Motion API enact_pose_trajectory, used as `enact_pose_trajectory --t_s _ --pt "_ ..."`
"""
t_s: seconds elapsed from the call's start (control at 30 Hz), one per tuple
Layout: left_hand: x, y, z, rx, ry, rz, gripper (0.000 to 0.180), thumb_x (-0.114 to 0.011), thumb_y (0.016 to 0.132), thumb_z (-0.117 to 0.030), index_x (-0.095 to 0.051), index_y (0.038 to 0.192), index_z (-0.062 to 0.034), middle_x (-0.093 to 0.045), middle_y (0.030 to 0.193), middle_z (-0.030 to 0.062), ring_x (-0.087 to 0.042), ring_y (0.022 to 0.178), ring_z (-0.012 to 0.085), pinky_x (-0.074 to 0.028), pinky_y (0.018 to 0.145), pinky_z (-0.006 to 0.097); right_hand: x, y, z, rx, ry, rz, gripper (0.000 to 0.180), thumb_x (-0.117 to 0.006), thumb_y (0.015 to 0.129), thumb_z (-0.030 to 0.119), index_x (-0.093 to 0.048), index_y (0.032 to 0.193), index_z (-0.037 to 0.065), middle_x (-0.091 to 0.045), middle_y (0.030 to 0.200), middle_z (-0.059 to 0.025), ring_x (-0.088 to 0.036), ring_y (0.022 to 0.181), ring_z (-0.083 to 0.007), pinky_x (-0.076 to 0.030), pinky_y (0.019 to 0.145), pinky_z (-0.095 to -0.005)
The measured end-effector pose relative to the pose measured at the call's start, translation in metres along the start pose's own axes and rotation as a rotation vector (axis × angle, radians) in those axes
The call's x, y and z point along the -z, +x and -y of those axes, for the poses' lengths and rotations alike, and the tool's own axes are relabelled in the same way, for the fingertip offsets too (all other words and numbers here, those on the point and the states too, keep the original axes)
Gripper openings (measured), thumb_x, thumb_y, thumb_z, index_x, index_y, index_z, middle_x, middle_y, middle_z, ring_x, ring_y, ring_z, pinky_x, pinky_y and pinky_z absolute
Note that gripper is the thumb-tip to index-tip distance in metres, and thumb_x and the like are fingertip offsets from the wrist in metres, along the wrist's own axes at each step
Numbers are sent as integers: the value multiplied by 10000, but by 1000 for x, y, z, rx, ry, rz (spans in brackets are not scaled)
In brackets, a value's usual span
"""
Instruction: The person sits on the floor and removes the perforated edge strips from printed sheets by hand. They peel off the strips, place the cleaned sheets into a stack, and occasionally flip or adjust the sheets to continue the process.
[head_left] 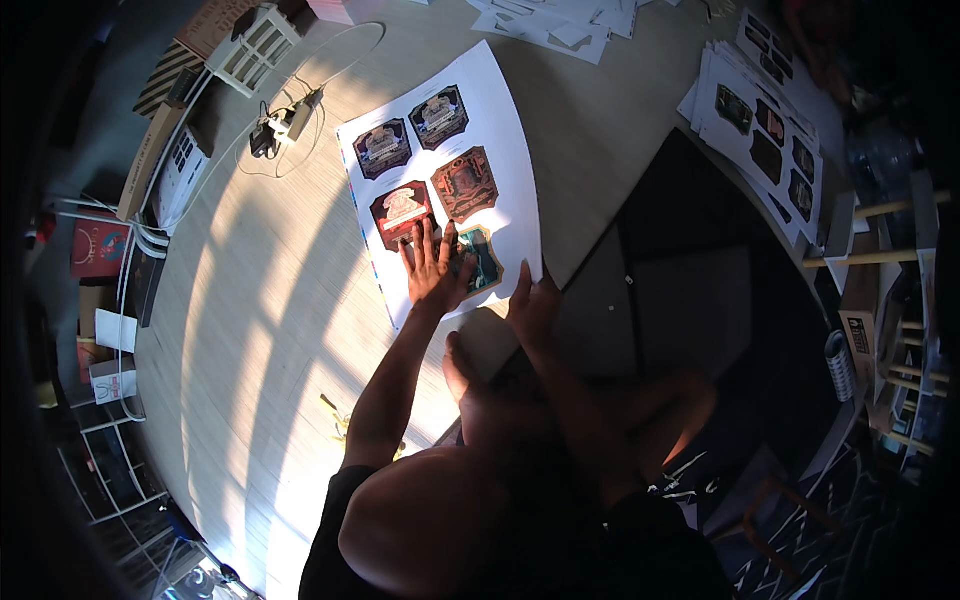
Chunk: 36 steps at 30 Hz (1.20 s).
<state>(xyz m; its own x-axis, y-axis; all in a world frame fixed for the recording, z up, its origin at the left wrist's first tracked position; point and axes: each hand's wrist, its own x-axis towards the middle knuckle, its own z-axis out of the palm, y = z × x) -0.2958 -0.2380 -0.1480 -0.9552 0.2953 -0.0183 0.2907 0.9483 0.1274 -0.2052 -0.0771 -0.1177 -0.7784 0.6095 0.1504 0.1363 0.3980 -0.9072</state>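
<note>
A large white printed sheet [515, 180] lies on the pale wood floor in front of me, bearing several dark, ornate label designs with cut-in corners. My left hand [437, 268] rests flat on its lower part, fingers spread across a red label [403, 212] and beside a green-and-gold label [482, 262]. At the sheet's lower right corner is my right hand [535, 300], its fingers closed on the paper edge with the thumb up. Above the red label sit a brown-orange label [465, 185] and two dark ones.
Printed sheets [760, 150] are piled at the far right, and white paper offcuts [570, 25] lie at the top. A power strip [292, 122] with cables is at upper left. Shelves with boxes line both sides. A black mat [650, 270] lies at right; yellow-handled scissors [335, 410] appear near my left forearm.
</note>
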Motion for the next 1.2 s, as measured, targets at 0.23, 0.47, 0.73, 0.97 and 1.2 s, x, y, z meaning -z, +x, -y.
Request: enact_pose_trajectory --t_s 0.23,0.47,0.73,0.97,1.2 --pt "-4 -3 1 5 24 10 803 -451 948 -649 -201 1609 -268 -85 1681 136 -38 1556 315 19 1224 572 -4 -5 -18 -75 -233 53 279 -618 966 160 -658 1100 -81 -715 995 -249 -717 903 -376 -555 757 -428" --pt "-4 -2 3 -2 9 -9 808 -458 942 -654 -206 1608 -273 -67 1682 140 -38 1554 327 6 1222 578 4 6 -34 -393 108 137 306 -596 982 147 -622 1171 -93 -691 991 -253 -698 857 -419 -563 751 -400" --pt "-1 -1 2 0 2 -7 801 -427 949 -667 -219 1606 -259 -61 1685 129 -34 1556 314 30 1224 562 -4 11 -50 -697 791 -4 271 -556 985 73 -609 1197 -87 -682 1026 -270 -698 944 -407 -561 766 -445" --pt "-3 -3 -1 39 16 13 809 -451 944 -654 -203 1609 -267 -77 1682 138 -40 1555 316 26 1224 568 -2 0 -29 -283 365 -4 230 -628 975 121 -644 1118 -58 -702 1030 -228 -718 859 -301 -566 751 -391" --pt "-2 0 1 20 -10 -19 812 -438 944 -664 -208 1608 -257 -102 1676 149 -56 1553 320 15 1223 572 -6 0 -16 235 0 -68 194 -648 955 138 -683 1022 -41 -704 847 -197 -712 744 -339 -549 681 -432"
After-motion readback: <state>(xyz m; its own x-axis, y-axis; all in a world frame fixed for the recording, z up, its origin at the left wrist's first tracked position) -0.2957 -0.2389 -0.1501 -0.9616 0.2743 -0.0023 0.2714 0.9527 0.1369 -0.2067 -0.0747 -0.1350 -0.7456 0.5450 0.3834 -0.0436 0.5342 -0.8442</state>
